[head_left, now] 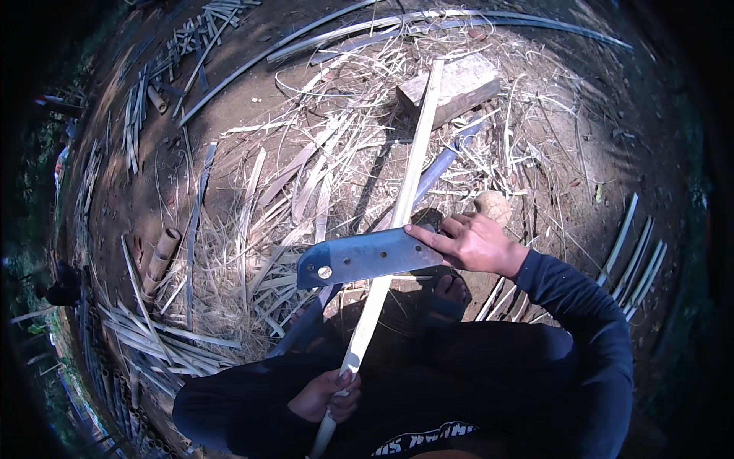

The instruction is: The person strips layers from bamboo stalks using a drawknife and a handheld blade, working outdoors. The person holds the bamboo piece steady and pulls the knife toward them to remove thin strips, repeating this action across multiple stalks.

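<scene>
A long pale bamboo strip (pixel 417 157) runs from near my lap up to a wooden block. My left hand (pixel 327 395) is closed around its near end. In my right hand (pixel 478 243) is a broad dark cleaver (pixel 359 258) with several holes in its blade, my index finger laid along the blade's top edge. The blade lies across the strip, pointing left. Beyond the right hand shows a rounded tan knob (pixel 493 206); the hand hides whether it belongs to the cleaver's handle.
The wooden block (pixel 459 86) sits ahead on dirt strewn with shavings (pixel 336 145). A grey-blue pole (pixel 437 174) slants beneath the strip. Cut strips (pixel 164 340) lie left, more strips (pixel 638 268) right. A short bamboo tube (pixel 162 260) lies left. A bare foot (pixel 451 288) is below the cleaver.
</scene>
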Available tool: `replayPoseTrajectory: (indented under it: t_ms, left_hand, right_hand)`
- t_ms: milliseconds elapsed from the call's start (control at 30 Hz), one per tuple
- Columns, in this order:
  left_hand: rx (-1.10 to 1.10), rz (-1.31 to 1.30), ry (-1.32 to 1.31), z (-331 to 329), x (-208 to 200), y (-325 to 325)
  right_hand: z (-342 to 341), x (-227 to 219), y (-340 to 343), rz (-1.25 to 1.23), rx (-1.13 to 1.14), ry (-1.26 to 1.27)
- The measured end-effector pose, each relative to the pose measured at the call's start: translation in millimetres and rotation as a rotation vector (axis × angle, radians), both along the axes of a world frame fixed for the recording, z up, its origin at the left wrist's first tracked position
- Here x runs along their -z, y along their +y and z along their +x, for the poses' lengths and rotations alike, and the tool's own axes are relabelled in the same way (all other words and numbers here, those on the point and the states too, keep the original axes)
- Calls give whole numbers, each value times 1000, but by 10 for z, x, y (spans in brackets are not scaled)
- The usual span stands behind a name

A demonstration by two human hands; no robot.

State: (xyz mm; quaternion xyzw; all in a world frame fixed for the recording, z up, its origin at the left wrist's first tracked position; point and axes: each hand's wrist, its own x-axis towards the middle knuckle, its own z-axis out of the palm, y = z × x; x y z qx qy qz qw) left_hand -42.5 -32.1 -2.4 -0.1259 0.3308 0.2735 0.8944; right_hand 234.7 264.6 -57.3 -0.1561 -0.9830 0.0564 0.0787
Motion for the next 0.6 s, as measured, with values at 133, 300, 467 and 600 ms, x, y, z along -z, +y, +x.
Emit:
replayPoseTrajectory:
  t_ms: [133,300,467,600]
  left_hand:
    - [-17,-10,-2,-40,10,47]
    - [-57,1,-55,-57,78,72]
    - [-55,-26,-82,-29,75,43]
    - [-31,-48,-55,-60,-73,-70]
  right_hand:
    - [165,148,569,-123,401,-47]
    - [-71,116,329,-96,285,-54]
    - [-128,-65,-95,-90,52,-82]
    - [319,177,922,-177,517,-58]
